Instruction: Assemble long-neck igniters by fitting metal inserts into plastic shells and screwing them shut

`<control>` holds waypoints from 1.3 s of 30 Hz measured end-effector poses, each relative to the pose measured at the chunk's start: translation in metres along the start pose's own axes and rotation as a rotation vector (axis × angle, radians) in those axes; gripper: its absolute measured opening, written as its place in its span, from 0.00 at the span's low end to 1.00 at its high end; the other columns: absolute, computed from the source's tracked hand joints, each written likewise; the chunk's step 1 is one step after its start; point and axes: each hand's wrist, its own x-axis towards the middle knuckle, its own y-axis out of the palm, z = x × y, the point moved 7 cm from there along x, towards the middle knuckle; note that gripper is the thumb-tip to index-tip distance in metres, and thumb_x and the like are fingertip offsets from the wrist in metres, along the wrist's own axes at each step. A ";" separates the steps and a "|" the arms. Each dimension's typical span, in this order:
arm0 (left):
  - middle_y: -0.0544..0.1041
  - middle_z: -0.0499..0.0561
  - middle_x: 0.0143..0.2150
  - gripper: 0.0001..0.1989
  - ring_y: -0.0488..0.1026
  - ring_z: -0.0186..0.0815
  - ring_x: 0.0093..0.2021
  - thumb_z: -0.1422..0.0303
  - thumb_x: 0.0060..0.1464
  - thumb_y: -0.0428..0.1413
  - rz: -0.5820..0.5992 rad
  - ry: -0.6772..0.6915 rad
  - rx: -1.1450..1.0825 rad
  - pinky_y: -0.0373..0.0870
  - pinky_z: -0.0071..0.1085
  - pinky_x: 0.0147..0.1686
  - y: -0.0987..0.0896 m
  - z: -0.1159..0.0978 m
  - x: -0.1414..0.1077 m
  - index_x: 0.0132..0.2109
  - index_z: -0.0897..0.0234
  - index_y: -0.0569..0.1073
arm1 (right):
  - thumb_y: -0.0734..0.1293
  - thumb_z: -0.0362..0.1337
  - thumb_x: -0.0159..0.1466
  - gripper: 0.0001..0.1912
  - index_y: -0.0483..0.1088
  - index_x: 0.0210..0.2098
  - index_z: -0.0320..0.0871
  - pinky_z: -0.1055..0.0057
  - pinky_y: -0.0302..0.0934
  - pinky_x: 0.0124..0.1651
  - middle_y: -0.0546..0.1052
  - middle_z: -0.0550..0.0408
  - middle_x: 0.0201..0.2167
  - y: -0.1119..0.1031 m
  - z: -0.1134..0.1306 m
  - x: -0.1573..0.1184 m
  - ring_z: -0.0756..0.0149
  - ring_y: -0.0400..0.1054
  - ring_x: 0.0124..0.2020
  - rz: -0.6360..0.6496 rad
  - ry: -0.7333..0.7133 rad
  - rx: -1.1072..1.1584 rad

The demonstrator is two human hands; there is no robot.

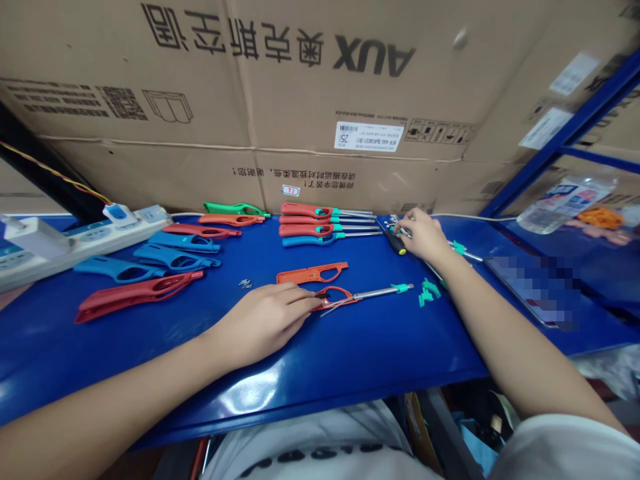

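Observation:
My left hand [267,320] is closed over the handle of an opened orange gas lighter [343,295], holding it on the blue table. Its metal tube with a green tip piece points right, and small inner parts show near my fingertips. An empty orange handle shell [313,273] lies just behind it. My right hand [425,235] reaches to the back right, fingers bent together at a small pile of metal parts [393,221]; what they grip is hidden. Beside these fingers lies a black screwdriver [397,243] with a yellow end. Green plastic pieces [429,292] lie nearer me.
Several assembled lighters [306,230] lie stacked at the back. Loose blue, red, orange and green shells [143,293] spread to the left, with small screws [245,283] closer in. A power strip [85,240] lies far left, a tablet-like object [525,287] right. Cardboard [300,100] walls the back.

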 end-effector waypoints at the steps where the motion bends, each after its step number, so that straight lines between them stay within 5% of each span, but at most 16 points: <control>1: 0.80 0.51 0.54 0.15 0.78 0.40 0.52 0.71 0.69 0.48 0.002 0.001 0.001 0.75 0.38 0.51 0.000 0.000 0.000 0.56 0.59 0.75 | 0.66 0.34 0.62 0.09 0.78 0.39 0.45 0.58 0.63 0.49 0.72 0.44 0.50 -0.001 -0.002 0.000 0.50 0.67 0.53 -0.019 0.017 0.034; 7: 0.79 0.52 0.55 0.16 0.78 0.40 0.52 0.71 0.69 0.48 0.011 0.000 -0.001 0.75 0.37 0.51 0.002 0.001 0.000 0.57 0.58 0.74 | 0.67 0.36 0.61 0.07 0.77 0.36 0.44 0.59 0.66 0.48 0.72 0.44 0.47 -0.015 -0.013 0.002 0.55 0.69 0.46 -0.142 0.149 0.243; 12: 0.80 0.53 0.54 0.15 0.78 0.41 0.52 0.71 0.69 0.48 0.005 0.001 -0.005 0.75 0.38 0.51 0.001 0.000 0.000 0.57 0.59 0.75 | 0.66 0.36 0.61 0.07 0.77 0.36 0.44 0.57 0.65 0.51 0.72 0.44 0.45 -0.029 -0.004 0.001 0.54 0.69 0.46 -0.157 0.102 0.266; 18: 0.80 0.53 0.53 0.15 0.78 0.40 0.51 0.71 0.68 0.49 -0.026 0.005 -0.003 0.76 0.38 0.52 0.000 0.000 0.000 0.56 0.59 0.75 | 0.65 0.29 0.59 0.16 0.79 0.43 0.48 0.47 0.62 0.53 0.72 0.43 0.54 -0.011 -0.002 -0.004 0.42 0.64 0.56 0.032 0.091 0.064; 25: 0.80 0.53 0.53 0.15 0.78 0.41 0.52 0.71 0.68 0.49 -0.008 0.011 0.000 0.76 0.38 0.51 0.002 0.001 0.000 0.56 0.59 0.75 | 0.64 0.28 0.61 0.12 0.80 0.36 0.46 0.52 0.63 0.52 0.77 0.46 0.51 0.000 -0.006 0.001 0.46 0.67 0.56 0.142 0.036 0.024; 29: 0.80 0.53 0.53 0.15 0.78 0.41 0.52 0.71 0.68 0.49 -0.018 0.012 -0.003 0.76 0.38 0.52 0.003 0.001 -0.001 0.57 0.59 0.75 | 0.66 0.30 0.60 0.13 0.80 0.40 0.45 0.54 0.63 0.54 0.75 0.44 0.52 -0.004 -0.008 0.000 0.47 0.67 0.55 0.173 -0.009 0.039; 39: 0.80 0.53 0.52 0.15 0.77 0.41 0.52 0.71 0.68 0.48 0.020 0.007 0.001 0.75 0.38 0.50 0.003 0.000 0.000 0.54 0.60 0.77 | 0.67 0.24 0.52 0.14 0.75 0.35 0.45 0.67 0.64 0.37 0.78 0.52 0.33 0.006 -0.006 -0.007 0.59 0.73 0.35 0.358 -0.026 0.087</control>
